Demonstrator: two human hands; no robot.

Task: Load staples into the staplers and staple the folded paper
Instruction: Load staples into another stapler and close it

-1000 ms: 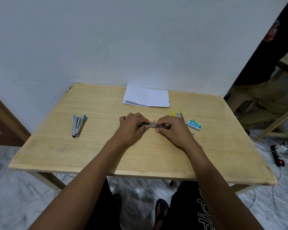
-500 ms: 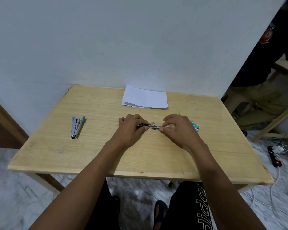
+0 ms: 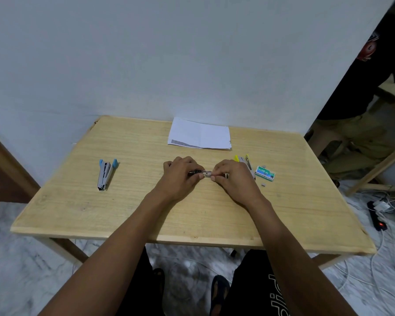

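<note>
The table (image 3: 123,213) is pale yellow wood with fine straight grain. The folded paper (image 3: 200,135) is white with a grey printed band. The blue stapler (image 3: 104,174) has a silver body and blue ends; the yellow stapler (image 3: 248,161) shows yellow ends. The middle stapler (image 3: 205,172) looks silver and black, though blurred. The staple box (image 3: 265,173) is green with white lettering.

The green staple box (image 3: 265,173) on the table (image 3: 294,201) bears a white "10" on its top face; the smaller print beside it is too fine to read. Well below the box, white letters on the black shorts (image 3: 253,288) are cut by the frame's edge and unreadable. Far left of it, the folded paper (image 3: 200,136) shows a grey band of illegible print.
</note>
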